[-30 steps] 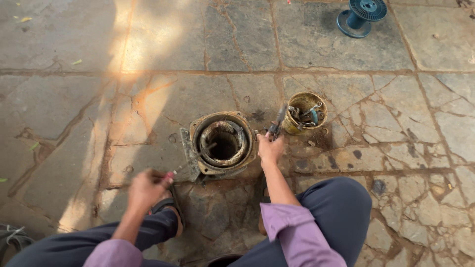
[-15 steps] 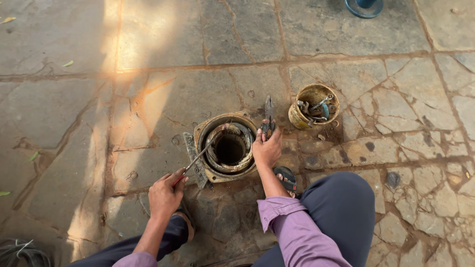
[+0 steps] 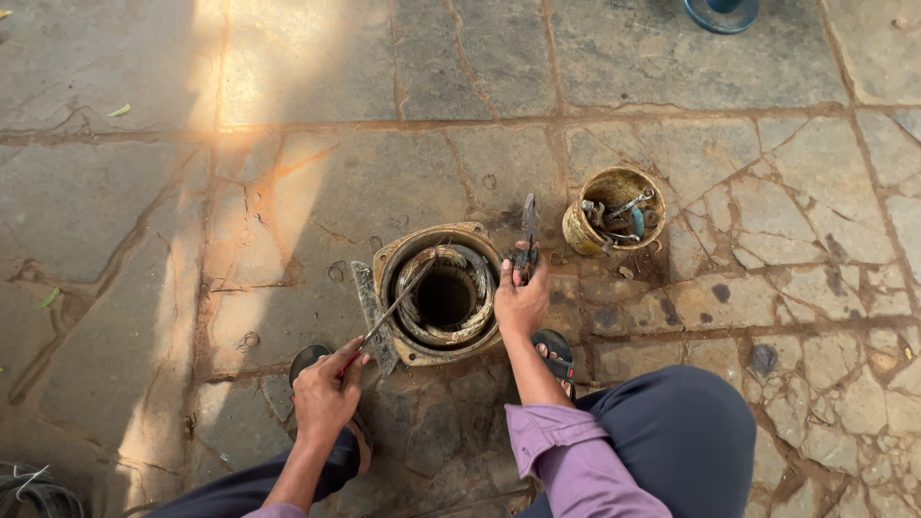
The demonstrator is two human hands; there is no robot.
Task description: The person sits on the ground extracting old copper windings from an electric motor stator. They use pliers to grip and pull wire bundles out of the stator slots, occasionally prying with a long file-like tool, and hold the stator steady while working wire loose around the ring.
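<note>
The motor stator housing point(image 3: 441, 295), a round metal shell with copper-coloured windings lining its bore, stands open end up on the stone-slab floor point(image 3: 288, 192), near the middle of the floor area in view. The left hand point(image 3: 326, 393) is clenched around the red handle of a screwdriver point(image 3: 389, 317); the shaft runs up and to the right, and its tip rests at the windings on the left inner rim of the housing. The right hand point(image 3: 521, 302) grips a pair of pliers point(image 3: 528, 235) held upright, just beside the right rim of the housing; whether the plier tips touch a wire cannot be determined from this view. A flat metal file point(image 3: 369, 302) lies against the left side of the housing. A small round tin point(image 3: 614, 211) containing assorted metal tools stands to the upper right, near the pliers. A blue spool point(image 3: 721, 13) sits at the top edge of the floor.
</note>
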